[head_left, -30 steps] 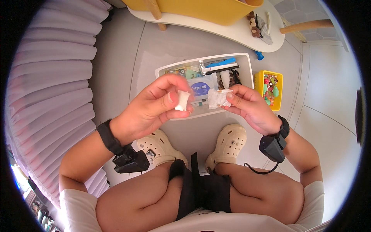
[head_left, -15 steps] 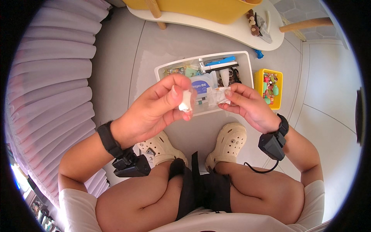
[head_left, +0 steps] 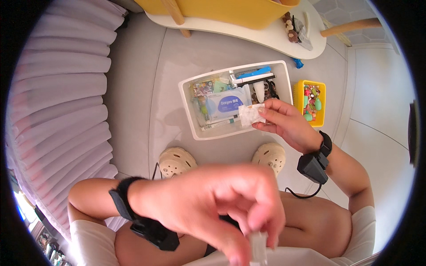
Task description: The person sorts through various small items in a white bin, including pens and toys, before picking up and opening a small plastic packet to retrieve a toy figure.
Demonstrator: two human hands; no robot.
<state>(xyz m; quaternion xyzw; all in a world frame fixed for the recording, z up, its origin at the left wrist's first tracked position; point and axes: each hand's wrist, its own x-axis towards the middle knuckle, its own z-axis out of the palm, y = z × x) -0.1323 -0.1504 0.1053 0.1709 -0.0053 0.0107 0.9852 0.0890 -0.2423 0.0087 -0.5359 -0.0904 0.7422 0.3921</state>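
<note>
My left hand is close, low in the middle, over my lap. Its thumb and fingers pinch a small translucent whitish piece, too blurred to name. Farther off, my right hand holds a small crumpled white wrapper between thumb and fingers. That wrapper is above the near right part of a white bin. Inside the bin lie a white and blue soft pack, a white marker-like stick, a blue flat item and dark items partly behind my right hand.
A yellow basket of small colourful pieces stands right of the bin. Behind is a white low shelf with wooden legs and a yellow tub. A pleated curtain hangs at left. My beige clogs are on the tiled floor.
My left hand has come from beside the wrapper down toward my body, carrying the whitish piece and uncovering the bin's left part. My right hand stays nearly in place with the wrapper.
</note>
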